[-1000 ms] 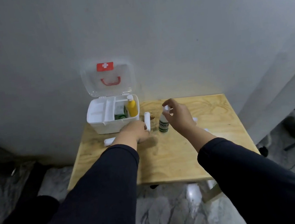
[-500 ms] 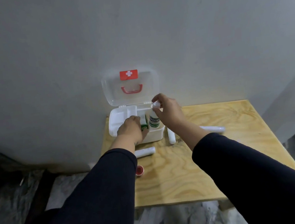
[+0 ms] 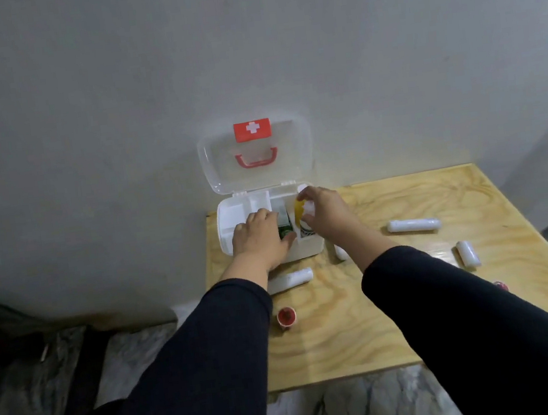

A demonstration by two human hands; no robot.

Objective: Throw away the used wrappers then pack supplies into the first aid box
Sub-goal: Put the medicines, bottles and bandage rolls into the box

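Packing bottles into the box (image 3: 312, 249).
Right hand (image 3: 326, 213) curling around a white bottle (image 3: 307, 229) inside; left hand (image 3: 259, 238) lying open, steadying the rim; risking toppling the yellow bottle (image 3: 295, 213) alongside.

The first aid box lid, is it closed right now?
No, the clear lid stands open against the wall while both hands reach into the first aid box.

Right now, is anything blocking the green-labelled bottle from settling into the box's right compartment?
Yes. The yellow bottle already stands in that compartment of the first aid box, beside the green-labelled bottle the right hand is lowering. The left hand rests across the box's front. The lid is up.
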